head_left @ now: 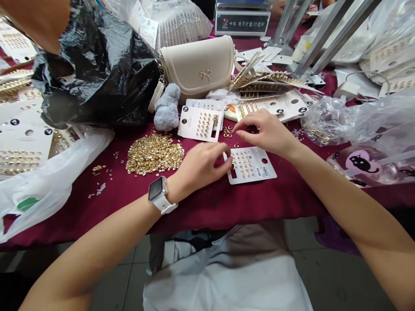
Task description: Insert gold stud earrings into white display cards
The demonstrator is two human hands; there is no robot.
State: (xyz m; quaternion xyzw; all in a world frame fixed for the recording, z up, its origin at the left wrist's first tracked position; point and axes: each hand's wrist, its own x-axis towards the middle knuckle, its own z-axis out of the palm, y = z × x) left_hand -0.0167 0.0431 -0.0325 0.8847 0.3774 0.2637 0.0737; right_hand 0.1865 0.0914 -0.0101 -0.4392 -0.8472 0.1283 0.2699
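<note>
A white earring card with rows of small gold studs and a price label lies on the maroon cloth in front of me. My left hand, wearing a watch, is curled with thumb and forefinger closed at the card's upper left edge. Just above the card, my right hand is bent into a pinch; anything between its fingertips is too small to make out. Beside those fingertips sit a few small gold hoops. Left of my left hand is a heap of gold earring pieces.
Another stud card leans behind, near a grey plush charm and a cream handbag. A black plastic bag stands left, clear bags right. Metal posts and a scale are at the back.
</note>
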